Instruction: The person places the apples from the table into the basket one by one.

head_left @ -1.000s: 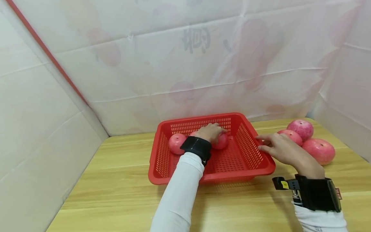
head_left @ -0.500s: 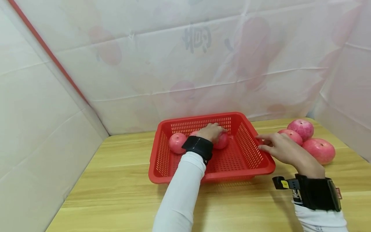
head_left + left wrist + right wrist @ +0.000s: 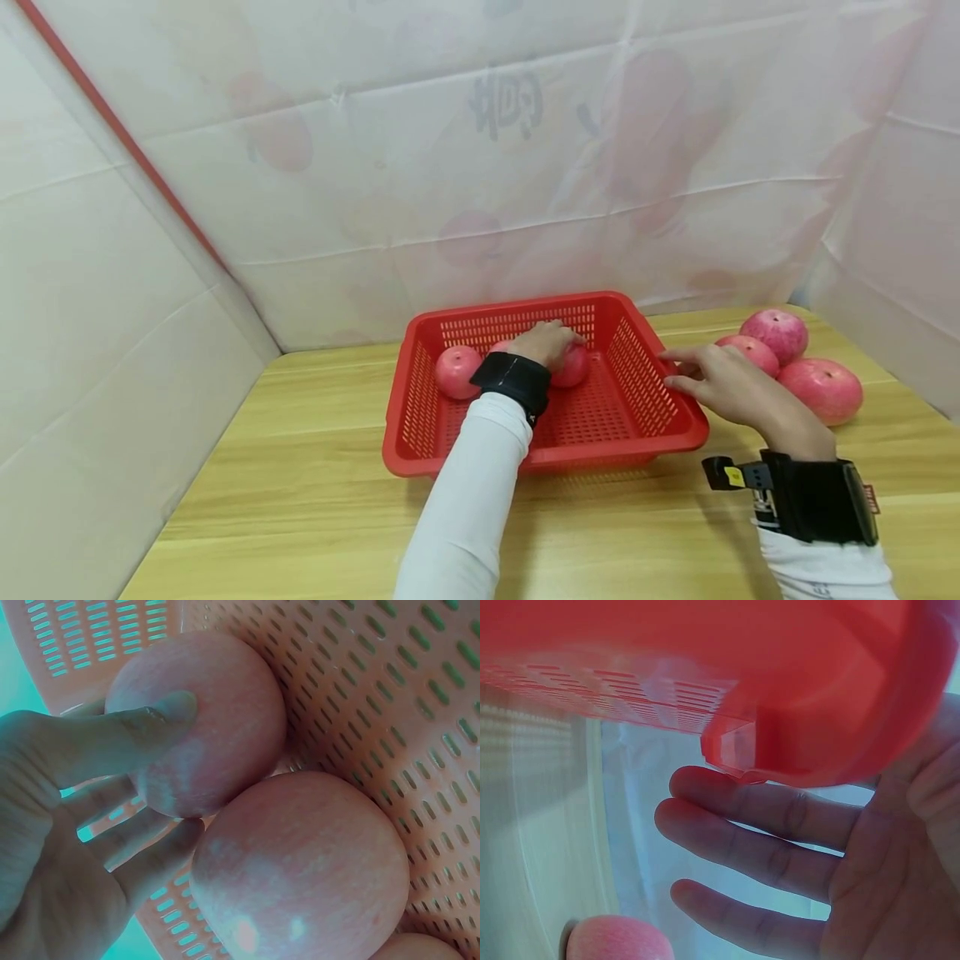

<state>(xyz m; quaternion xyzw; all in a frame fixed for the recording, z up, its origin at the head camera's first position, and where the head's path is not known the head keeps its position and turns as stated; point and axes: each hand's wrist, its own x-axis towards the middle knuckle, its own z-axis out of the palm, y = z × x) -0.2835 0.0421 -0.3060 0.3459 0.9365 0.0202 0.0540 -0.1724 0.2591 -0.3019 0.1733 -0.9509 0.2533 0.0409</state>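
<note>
A red perforated plastic basket stands on the wooden table with apples inside. My left hand reaches into it and holds an apple at the back. In the left wrist view the thumb lies across that apple, the fingers on its other side. Touching it is another apple, mostly covered by the hand in the head view. A further apple sits at the basket's left. My right hand holds the basket's right rim, its other fingers extended below the rim in the right wrist view.
Beside my right hand, three apples lie on the table: a mottled one behind, one partly hidden by the hand, and a larger one in front. Pale sheeting encloses the back and both sides.
</note>
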